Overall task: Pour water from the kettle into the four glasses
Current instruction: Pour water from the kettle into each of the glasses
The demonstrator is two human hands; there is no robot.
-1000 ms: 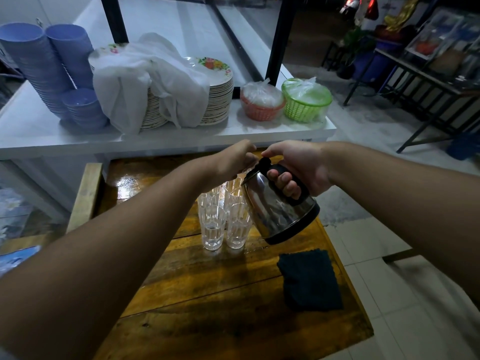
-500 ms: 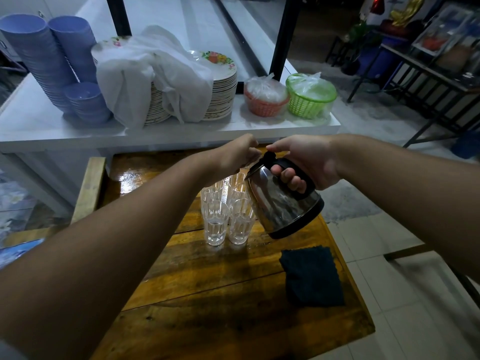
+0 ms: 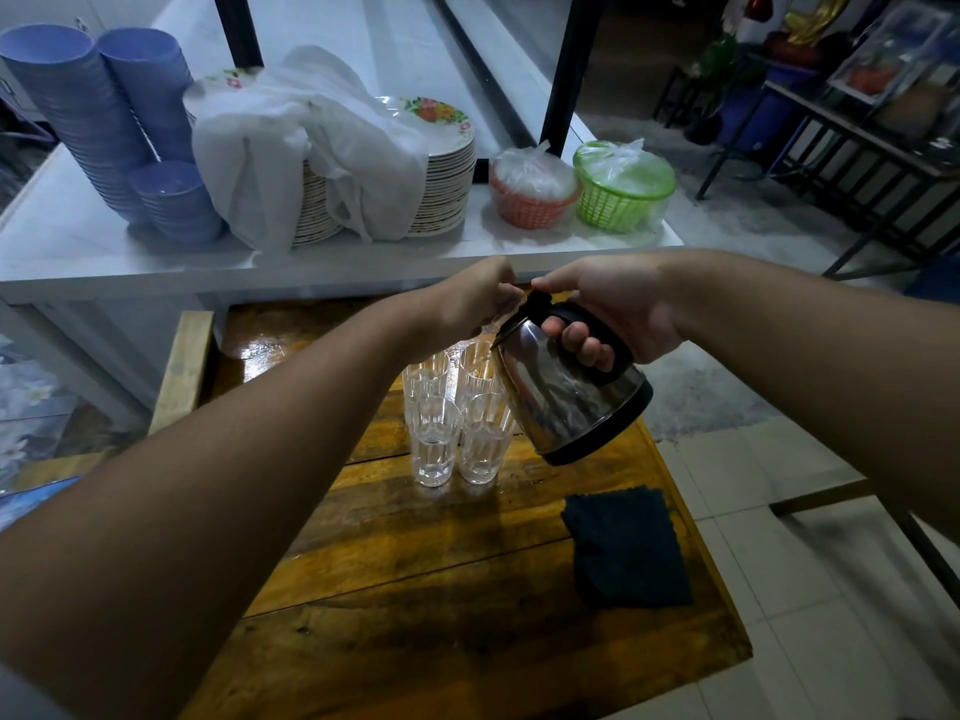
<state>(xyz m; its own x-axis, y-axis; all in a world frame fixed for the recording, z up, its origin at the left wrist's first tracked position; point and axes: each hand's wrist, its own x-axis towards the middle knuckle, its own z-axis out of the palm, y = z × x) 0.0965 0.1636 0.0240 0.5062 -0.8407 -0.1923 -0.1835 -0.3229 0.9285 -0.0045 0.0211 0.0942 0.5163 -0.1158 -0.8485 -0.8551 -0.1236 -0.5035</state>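
Note:
A steel kettle with a black handle and base hangs tilted to the left over a tight cluster of several clear glasses on the wooden table. My right hand grips the kettle's handle, thumb on top. My left hand is closed at the kettle's lid, by the spout; what its fingers touch is hidden. The front left glass holds some water, and so does the front right glass. The back glasses are partly hidden behind my left wrist.
A dark folded cloth lies on the table's right side. Behind stands a white counter with stacked blue bowls, plates under a white cloth, and an orange basket and a green basket. Tiled floor lies to the right.
The kettle and both hands have stayed over the glasses, still tilted. The view has shifted slightly; nothing was let go.

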